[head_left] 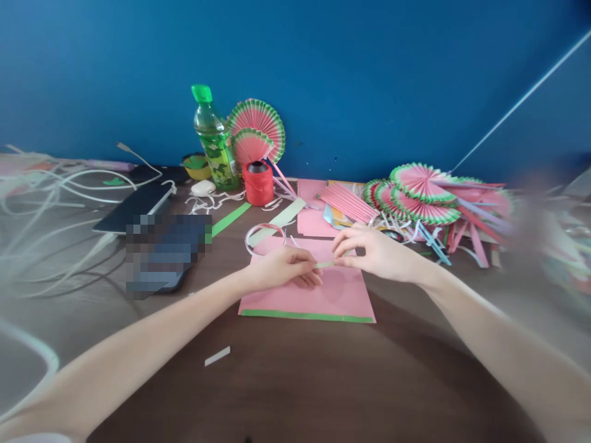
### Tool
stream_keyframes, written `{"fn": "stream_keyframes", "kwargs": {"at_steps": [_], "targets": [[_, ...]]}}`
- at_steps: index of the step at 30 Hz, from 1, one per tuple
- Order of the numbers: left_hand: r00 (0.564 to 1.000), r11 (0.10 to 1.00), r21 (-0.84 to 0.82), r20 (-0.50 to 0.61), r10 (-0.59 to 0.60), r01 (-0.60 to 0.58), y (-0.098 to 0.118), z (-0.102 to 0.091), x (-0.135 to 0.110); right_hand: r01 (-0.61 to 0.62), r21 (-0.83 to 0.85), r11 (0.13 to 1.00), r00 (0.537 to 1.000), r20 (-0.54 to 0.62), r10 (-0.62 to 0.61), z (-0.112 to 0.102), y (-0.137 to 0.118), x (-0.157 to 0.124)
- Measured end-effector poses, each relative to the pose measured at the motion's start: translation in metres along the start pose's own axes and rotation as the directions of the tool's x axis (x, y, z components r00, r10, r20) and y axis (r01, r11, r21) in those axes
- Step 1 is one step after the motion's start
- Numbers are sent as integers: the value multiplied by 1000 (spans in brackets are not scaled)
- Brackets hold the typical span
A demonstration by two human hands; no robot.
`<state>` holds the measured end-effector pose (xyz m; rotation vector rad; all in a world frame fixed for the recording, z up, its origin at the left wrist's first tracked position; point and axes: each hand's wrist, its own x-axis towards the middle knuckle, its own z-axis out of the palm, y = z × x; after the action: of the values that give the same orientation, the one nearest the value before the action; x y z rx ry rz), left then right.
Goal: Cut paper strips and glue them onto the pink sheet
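My left hand and my right hand meet over a pink paper sheet with a green strip along its near edge. Both pinch the ends of a short pale strip held between them just above the sheet. A roll of tape lies at the sheet's far left corner.
Finished pink-and-green paper fans pile at the right, two more lean on the blue wall. A green-capped bottle, red thread spool, tablet, blurred phone, white cables and a paper scrap sit around.
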<state>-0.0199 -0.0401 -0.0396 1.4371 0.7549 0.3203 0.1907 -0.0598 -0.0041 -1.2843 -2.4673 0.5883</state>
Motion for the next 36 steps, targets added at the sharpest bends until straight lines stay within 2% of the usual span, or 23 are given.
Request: {"fn": "stream_keyframes", "kwargs": {"at_steps": [5,8,12,16,20,22,25,27,29,31,36], "targets": [[1000,998,58,21,7,-8,10,-2,-6,-13,-15,1000,1000,12,13,-6,-6,-2],[999,998,-57,41,-21,23,13,-6,-8,-20,11,1000,1000,11,20,-9,-11,-3],[996,973,-222,74,-43,58,16,-13,-8,125,-95,988,988,-79,-132,-9,-11,-3],[988,975,-204,141,-57,86,19,-15,-9,254,-249,935,941,-158,-298,-4,-6,-3],[978,971,-191,175,-112,146,22,-15,-12,293,-325,899,922,-155,-356,-2,-5,-3],[982,986,-101,149,-119,135,25,-16,-13,267,-276,923,943,-124,-310,-4,-6,-4],[993,978,199,92,-73,54,33,-21,-16,132,-103,986,989,-50,-138,-9,-9,-4],[997,908,418,64,-41,10,39,-25,-20,26,48,998,999,44,-28,-12,-9,-4],[998,824,567,54,-28,-7,44,-27,-26,-62,178,982,989,142,36,-13,-8,-3],[998,773,634,45,-45,6,45,-28,-32,-129,261,957,976,205,75,-12,-7,0],[993,743,662,-21,-114,99,36,-35,-45,-217,313,925,945,305,119,-6,-3,5]]}}
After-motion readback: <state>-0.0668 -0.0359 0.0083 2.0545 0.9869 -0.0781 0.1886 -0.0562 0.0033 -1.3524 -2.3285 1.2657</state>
